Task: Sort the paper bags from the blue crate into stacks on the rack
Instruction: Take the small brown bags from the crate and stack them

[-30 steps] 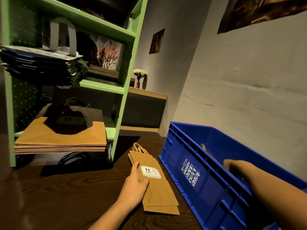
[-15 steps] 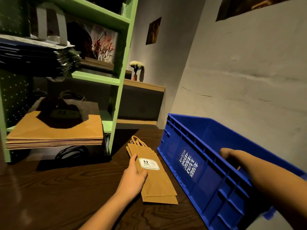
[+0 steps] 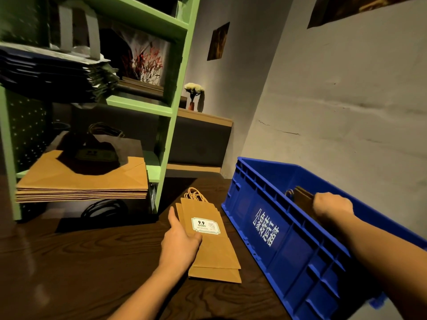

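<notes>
Risen within the crate (image 3: 265, 227), right hand (image 3: 332, 207) grips a bag (image 3: 301, 198), left hand (image 3: 181, 241) rests flat on counter stack (image 3: 215, 255); retrieval step, next calling for transfer to its matching stack.

The table (image 3: 69, 262) is dark wood with bold grain and a soft sheen. At four o'clock, the crate (image 3: 288, 250) is ribbed blue plastic, faintly glossy; the dark bag (image 3: 300, 198) inside it is matt paper. The bags (image 3: 215, 250) at six o'clock are matt brown paper (their white label (image 3: 205, 225) looks smoother). At ten o'clock the rack (image 3: 171, 144) is matt green; the wall (image 3: 335, 112) is rough grey plaster.
</notes>
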Tool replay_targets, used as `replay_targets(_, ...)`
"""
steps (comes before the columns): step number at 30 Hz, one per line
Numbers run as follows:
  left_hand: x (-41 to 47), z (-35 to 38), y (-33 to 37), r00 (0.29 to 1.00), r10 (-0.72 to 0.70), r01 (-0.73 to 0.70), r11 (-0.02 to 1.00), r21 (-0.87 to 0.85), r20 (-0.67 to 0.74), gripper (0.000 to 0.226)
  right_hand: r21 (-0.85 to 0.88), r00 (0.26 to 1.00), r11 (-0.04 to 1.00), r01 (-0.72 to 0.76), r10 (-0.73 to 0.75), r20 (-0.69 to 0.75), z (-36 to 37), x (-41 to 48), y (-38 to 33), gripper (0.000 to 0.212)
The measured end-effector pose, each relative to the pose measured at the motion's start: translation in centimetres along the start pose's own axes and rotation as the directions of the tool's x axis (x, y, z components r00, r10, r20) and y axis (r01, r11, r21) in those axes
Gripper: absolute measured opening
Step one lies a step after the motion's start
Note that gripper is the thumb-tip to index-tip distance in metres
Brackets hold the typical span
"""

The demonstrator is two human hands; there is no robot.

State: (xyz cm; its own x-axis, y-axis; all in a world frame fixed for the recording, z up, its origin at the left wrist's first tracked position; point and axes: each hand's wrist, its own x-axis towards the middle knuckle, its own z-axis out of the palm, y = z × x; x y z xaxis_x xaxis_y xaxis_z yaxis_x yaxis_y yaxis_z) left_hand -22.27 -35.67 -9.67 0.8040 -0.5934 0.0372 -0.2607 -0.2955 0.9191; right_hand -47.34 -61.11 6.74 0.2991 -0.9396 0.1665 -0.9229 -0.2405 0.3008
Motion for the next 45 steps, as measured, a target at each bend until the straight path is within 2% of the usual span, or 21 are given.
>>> replay_targets(2,0.0,-0.1,0.0,1.000,-0.008,0.009,1.000,-0.019,0.008,0.112,-0.110,0.990,0.993,0.051,-0.064,-0.122,-0.2,-0.1,-0.2,0.017)
replay_targets(5,0.0,-0.4,-0.2,1.000,-0.009,0.010,1.000,-0.022,0.019,0.109,-0.313,0.959,0.940,0.139,-0.206,-0.194,-1.4,-0.7,-0.6,0.017)
replay_targets(8,-0.1,-0.5,-0.2,0.999,0.001,0.001,1.000,-0.028,0.042,0.107,-0.366,0.934,0.920,0.137,-0.243,-0.262,-4.0,-1.4,0.1,0.020)
replay_targets(10,-0.1,-0.6,0.0,0.999,-0.001,0.003,0.999,-0.044,0.046,0.106,-0.282,0.910,0.952,0.116,-0.216,-0.355,-6.0,-1.9,0.9,0.015)
replay_targets(12,-0.1,-0.7,0.0,0.999,-0.018,0.020,0.998,-0.065,0.032,0.103,-0.103,0.851,0.984,0.144,-0.176,-0.495,-7.8,-2.6,1.6,0.004)
replay_targets(13,-0.1,-0.8,0.0,0.999,-0.029,0.031,0.997,-0.077,0.023,0.102,0.005,0.814,0.987,0.161,-0.130,-0.565,-8.8,-2.8,1.8,0.009)
replay_targets(15,0.1,-1.1,0.2,0.998,-0.060,0.061,0.991,-0.122,0.010,0.099,0.218,0.726,0.953,0.213,-0.005,-0.688,-10.9,-3.5,1.8,0.016)
replay_targets(17,0.2,-1.4,0.5,0.995,-0.097,0.099,0.978,-0.181,0.017,0.097,0.429,0.665,0.859,0.278,0.150,-0.731,-12.8,-4.3,1.3,0.025)
replay_targets(18,0.1,-1.8,0.7,0.993,-0.113,0.116,0.971,-0.208,0.023,0.096,0.544,0.662,0.782,0.305,0.237,-0.711,-13.7,-4.8,0.7,0.027)
replay_targets(20,0.3,-2.5,1.1,0.988,-0.151,0.155,0.955,-0.253,0.035,0.094,0.746,0.709,0.575,0.336,0.367,-0.602,-14.7,-6.1,-0.9,0.027)
replay_targets(22,0.8,-3.1,1.3,0.972,-0.227,0.234,0.935,-0.265,0.058,0.090,0.855,0.820,0.422,0.300,0.344,-0.458,-13.4,-7.3,-3.5,0.025)
replay_targets(24,1.1,-3.5,0.9,0.955,-0.279,0.295,0.913,-0.281,0.096,0.063,0.910,0.921,0.353,0.218,0.234,-0.312,-10.1,-9.2,-7.3,0.028)
replay_targets(26,1.2,-3.5,0.4,0.962,-0.249,0.272,0.921,-0.280,0.114,0.020,0.947,0.961,0.297,0.125,0.202,-0.190,-5.9,-11.1,-10.6,0.028)
replay_targets(28,0.9,-3.4,0.2,0.968,-0.224,0.248,0.923,-0.296,0.111,0.017,0.967,0.975,0.254,0.012,0.210,-0.067,-2.0,-12.9,-13.4,0.027)
replay_targets(30,0.9,-3.6,0.2,0.964,-0.235,0.262,0.914,-0.310,0.122,0.024,0.957,0.990,0.282,-0.067,0.140,0.028,1.1,-14.0,-15.6,0.025)
replay_targets(34,2.2,-3.6,-0.6,0.961,-0.218,0.266,0.902,-0.341,0.172,0.023,0.919,0.986,0.391,-0.053,-0.125,0.110,3.3,-14.1,-17.8,0.032)
replay_targets(36,2.4,-3.7,-0.5,0.960,-0.208,0.264,0.896,-0.356,0.190,0.011,0.931,0.992,0.364,-0.044,-0.091,0.082,2.7,-13.4,-17.7,0.019)
replay_targets(38,2.4,-3.7,-0.3,0.958,-0.203,0.269,0.883,-0.384,0.204,0.002,0.955,1.000,0.294,-0.021,0.015,0.017,1.6,-12.6,-17.1,0.011)
replay_targets(40,2.5,-3.4,-0.2,0.957,-0.198,0.269,0.877,-0.399,0.210,0.009,0.962,0.993,0.274,-0.005,0.114,-0.027,0.8,-11.7,-16.1,0.008)
replay_targets(42,2.7,-3.3,-0.3,0.957,-0.204,0.272,0.876,-0.397,0.207,0.020,0.938,0.986,0.346,0.022,0.146,-0.077,1.0,-11.3,-15.5,0.008)
replay_targets(45,2.8,-2.9,-0.4,0.960,-0.202,0.262,0.890,-0.373,0.193,0.016,0.837,0.994,0.547,0.015,0.083,-0.072,3.2,-11.3,-15.6,0.016)
